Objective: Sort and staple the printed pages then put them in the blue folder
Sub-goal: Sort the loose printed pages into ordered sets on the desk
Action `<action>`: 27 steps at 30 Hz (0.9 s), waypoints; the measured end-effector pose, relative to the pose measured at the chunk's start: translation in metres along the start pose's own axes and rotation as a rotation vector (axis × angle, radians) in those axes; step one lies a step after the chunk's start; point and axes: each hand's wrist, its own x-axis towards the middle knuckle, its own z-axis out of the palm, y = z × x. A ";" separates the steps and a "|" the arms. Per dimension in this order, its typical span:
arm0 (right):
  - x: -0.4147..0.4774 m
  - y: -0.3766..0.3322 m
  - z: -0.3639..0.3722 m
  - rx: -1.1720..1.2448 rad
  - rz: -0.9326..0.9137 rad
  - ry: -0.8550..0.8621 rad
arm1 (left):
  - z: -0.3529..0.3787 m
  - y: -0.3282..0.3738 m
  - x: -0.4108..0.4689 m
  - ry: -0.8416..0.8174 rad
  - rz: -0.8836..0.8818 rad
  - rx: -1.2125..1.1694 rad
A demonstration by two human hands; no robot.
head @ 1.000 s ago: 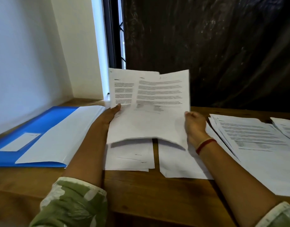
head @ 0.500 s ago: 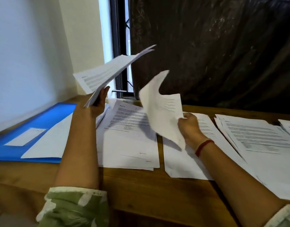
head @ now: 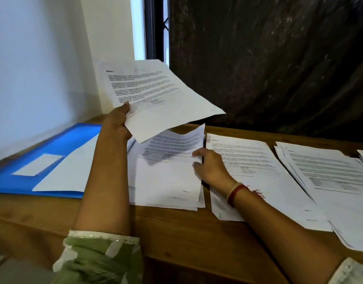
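Since the earlier frame the right hand (head: 210, 168) has brought its single printed white sheet (head: 172, 152) down onto the paper stack (head: 166, 193) just beside the flat blue plastic folder (head: 59, 140), fingers pinching the sheet's edge away from the folder, probably to square it. Meanwhile the left hand (head: 116, 125) clamps thumb and fingers on the remaining printed pages (head: 156, 95), raised over that stack, likely so headings can be read for sorting.
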 end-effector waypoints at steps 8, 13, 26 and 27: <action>-0.005 -0.003 -0.006 -0.008 -0.017 0.066 | 0.011 -0.013 -0.005 -0.101 0.000 0.073; 0.010 0.006 -0.040 0.133 0.091 0.309 | 0.004 -0.039 -0.003 -0.193 0.039 0.113; 0.012 0.027 -0.067 0.733 0.298 0.186 | 0.018 -0.068 -0.012 -0.417 -0.081 0.126; 0.012 0.027 -0.065 0.721 0.299 0.230 | 0.019 -0.068 -0.011 -0.430 -0.084 0.126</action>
